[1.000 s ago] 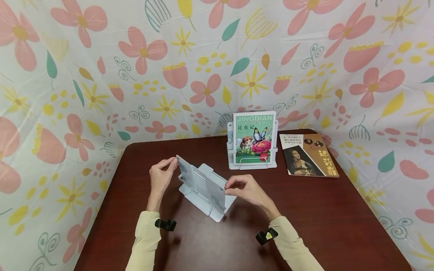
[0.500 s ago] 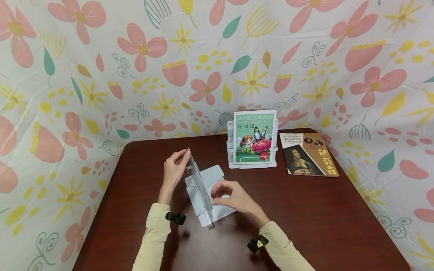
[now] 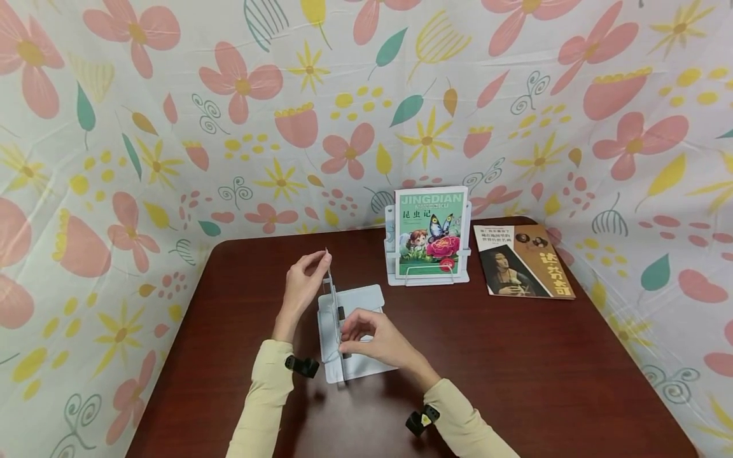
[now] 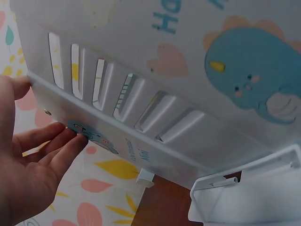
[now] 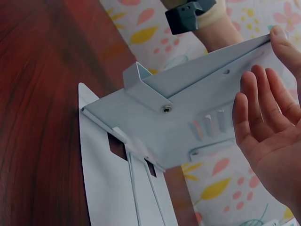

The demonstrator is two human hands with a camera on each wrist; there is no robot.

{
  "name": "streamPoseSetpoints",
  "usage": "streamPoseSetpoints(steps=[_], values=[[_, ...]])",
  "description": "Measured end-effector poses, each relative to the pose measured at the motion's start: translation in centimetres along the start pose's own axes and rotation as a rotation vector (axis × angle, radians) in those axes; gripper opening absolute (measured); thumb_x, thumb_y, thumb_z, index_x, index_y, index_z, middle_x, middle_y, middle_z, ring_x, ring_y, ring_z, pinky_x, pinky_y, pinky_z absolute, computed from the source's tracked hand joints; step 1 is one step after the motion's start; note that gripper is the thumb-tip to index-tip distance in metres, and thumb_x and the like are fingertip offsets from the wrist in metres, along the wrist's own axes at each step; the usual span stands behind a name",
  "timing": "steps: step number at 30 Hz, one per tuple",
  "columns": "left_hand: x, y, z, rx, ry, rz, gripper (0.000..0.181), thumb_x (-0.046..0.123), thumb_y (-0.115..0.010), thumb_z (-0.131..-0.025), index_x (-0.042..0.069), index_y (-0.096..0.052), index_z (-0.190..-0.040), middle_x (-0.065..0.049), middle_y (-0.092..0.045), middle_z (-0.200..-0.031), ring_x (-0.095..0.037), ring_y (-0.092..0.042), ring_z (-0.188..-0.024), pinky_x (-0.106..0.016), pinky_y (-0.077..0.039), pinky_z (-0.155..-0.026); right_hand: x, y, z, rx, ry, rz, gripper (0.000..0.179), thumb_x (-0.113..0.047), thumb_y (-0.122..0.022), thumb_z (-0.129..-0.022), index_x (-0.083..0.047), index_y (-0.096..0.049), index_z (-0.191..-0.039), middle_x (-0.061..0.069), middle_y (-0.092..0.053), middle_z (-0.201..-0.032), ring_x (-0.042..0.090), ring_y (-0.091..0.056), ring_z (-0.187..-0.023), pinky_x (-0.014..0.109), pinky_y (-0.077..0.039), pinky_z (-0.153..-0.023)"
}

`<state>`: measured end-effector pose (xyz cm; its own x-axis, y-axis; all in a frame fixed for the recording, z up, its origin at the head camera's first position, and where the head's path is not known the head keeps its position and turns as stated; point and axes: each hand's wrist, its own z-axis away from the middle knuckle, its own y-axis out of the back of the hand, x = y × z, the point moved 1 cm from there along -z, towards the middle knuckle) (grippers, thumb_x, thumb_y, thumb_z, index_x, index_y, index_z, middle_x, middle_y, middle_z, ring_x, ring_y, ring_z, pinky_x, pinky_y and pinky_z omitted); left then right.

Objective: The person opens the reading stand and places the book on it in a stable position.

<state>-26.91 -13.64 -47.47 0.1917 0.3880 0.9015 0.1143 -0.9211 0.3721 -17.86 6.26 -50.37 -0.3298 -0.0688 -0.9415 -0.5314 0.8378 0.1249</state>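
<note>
A pale blue-white metal book stand point(image 3: 363, 365) stands on the table, its back panel tipped up and seen nearly edge-on in the head view. My left hand point(image 3: 301, 284) holds the panel's far upper corner; in the left wrist view, thumb and fingers lie on either side of its edge. The panel's slotted face point(image 4: 183, 127) carries a blue dinosaur print. My right hand point(image 3: 375, 341) holds the panel's nearer edge, thumb at the rim and fingers loosely bent beside the back face point(image 5: 197, 89). The base plate point(image 5: 106, 155) shows cutouts and wire rods.
Behind, to the right, a second book stand point(image 3: 390, 254) bears a green children's book point(image 3: 429, 235) upright. Beside it a brown and white book point(image 3: 521, 262) lies flat on the dark red table point(image 3: 515, 375). A flower-patterned cloth point(image 3: 355, 95) hangs behind the table.
Both hands have turned the book stand, so the panel went from slanting with its front face visible to nearly edge-on. The left hand moved right, the right hand moved left and nearer.
</note>
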Motion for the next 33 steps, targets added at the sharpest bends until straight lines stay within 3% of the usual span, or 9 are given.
streamPoseSetpoints(steps=[3, 9, 15, 18, 22, 28, 33], values=[[0.1, -0.1, 0.2, -0.025, 0.001, 0.003, 0.048, 0.050, -0.063, -0.098, 0.017, -0.068, -0.133, -0.006, -0.068, -0.128, -0.025, -0.070, -0.114, -0.041, -0.057, -0.094, 0.0, -0.5, -0.3, 0.004, 0.009, 0.006, 0.018, -0.006, -0.079, -0.087, -0.003, -0.066, -0.098, 0.014, -0.068, -0.089, 0.010, -0.066, -0.080, 0.028, -0.058, -0.073], [0.8, 0.1, 1.2, -0.142, 0.017, -0.004, 0.054, 0.049, -0.061, -0.099, 0.018, -0.057, -0.144, -0.012, -0.066, -0.133, -0.028, -0.069, -0.115, -0.042, -0.058, -0.088, 0.0, -1.3, -0.8, 0.013, 0.000, 0.027, 0.016, -0.010, -0.079, -0.088, -0.005, -0.067, -0.096, 0.009, -0.069, -0.087, 0.008, -0.065, -0.078, 0.026, -0.057, -0.071], [2.0, 0.7, 2.4, -0.278, 0.042, 0.013, 0.064, 0.039, -0.064, -0.100, 0.013, -0.043, -0.154, -0.019, -0.055, -0.147, -0.034, -0.060, -0.129, -0.051, -0.053, -0.100, 0.2, -1.8, -1.0, 0.023, -0.005, 0.062, 0.012, -0.009, -0.077, -0.089, -0.004, -0.068, -0.095, 0.012, -0.068, -0.087, 0.008, -0.064, -0.076, 0.026, -0.056, -0.070], [2.5, 1.0, 2.7, -0.321, 0.063, 0.034, 0.066, 0.030, -0.065, -0.100, 0.008, -0.038, -0.157, -0.022, -0.053, -0.149, -0.035, -0.057, -0.132, -0.052, -0.051, -0.104, 0.4, -1.6, -0.8, -0.014, -0.019, 0.115, 0.011, -0.012, -0.076, -0.091, -0.005, -0.069, -0.095, 0.009, -0.070, -0.089, 0.008, -0.064, -0.078, 0.027, -0.057, -0.071], [2.1, 0.9, 2.6, -0.340, 0.070, 0.058, 0.067, 0.027, -0.065, -0.101, 0.008, -0.035, -0.158, -0.021, -0.054, -0.148, -0.035, -0.057, -0.133, -0.052, -0.051, -0.104, 1.7, -0.1, 0.0, -0.034, -0.061, 0.319, 0.014, -0.018, -0.076, -0.091, -0.006, -0.071, -0.097, 0.006, -0.072, -0.091, 0.011, -0.066, -0.077, 0.026, -0.058, -0.071], [1.0, 0.7, 2.7, -0.305, 0.055, 0.096, 0.065, 0.032, -0.067, -0.099, 0.018, -0.040, -0.156, -0.018, -0.050, -0.151, -0.033, -0.054, -0.136, -0.053, -0.049, -0.107, 4.7, 2.5, 1.8, 0.070, -0.228, 0.756, 0.015, -0.011, -0.080, -0.086, -0.004, -0.071, -0.096, 0.008, -0.066, -0.095, 0.017, -0.062, -0.078, 0.030, -0.053, -0.070], [0.9, 0.8, 2.8, -0.294, 0.022, 0.105, 0.064, 0.036, -0.068, -0.098, 0.021, -0.043, -0.155, -0.017, -0.050, -0.151, -0.035, -0.054, -0.136, -0.056, -0.048, -0.106, 6.4, 3.2, 2.6, 0.093, -0.321, 0.836, 0.015, -0.006, -0.078, -0.085, -0.006, -0.068, -0.095, 0.008, -0.057, -0.091, 0.016, -0.053, -0.078, 0.032, -0.048, -0.066]])
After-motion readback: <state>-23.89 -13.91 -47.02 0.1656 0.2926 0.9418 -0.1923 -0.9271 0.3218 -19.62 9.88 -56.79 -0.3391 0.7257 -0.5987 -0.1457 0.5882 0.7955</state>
